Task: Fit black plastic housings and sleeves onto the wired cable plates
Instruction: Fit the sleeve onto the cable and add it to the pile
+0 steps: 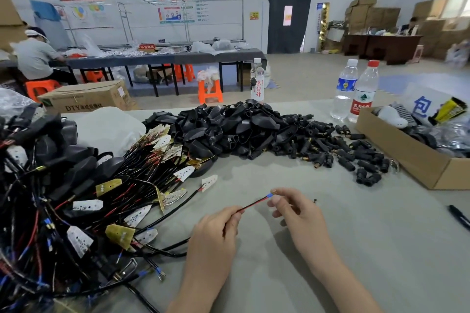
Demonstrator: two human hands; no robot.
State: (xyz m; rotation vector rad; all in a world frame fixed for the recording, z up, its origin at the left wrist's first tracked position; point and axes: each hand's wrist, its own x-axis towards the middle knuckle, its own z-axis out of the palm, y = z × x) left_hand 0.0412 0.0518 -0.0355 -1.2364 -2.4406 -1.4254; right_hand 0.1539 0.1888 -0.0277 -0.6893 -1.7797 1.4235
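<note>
My left hand [218, 231] pinches a thin red-and-black wire [254, 203] near the table's front middle. My right hand [295, 208] pinches the wire's far end at a small blue terminal [270, 195]. A tangled heap of wired cable plates [142, 185], white and yellow, covers the table's left side. Behind it lies a pile of black plastic housings [229, 127]. Several small black sleeves [338, 150] are scattered to the right of the housings.
An open cardboard box [407, 157] stands at the right edge. Three water bottles [361, 94] stand at the back of the table. A black pen [460, 216] lies at the far right. A white plastic bag [109, 127] sits behind the cables.
</note>
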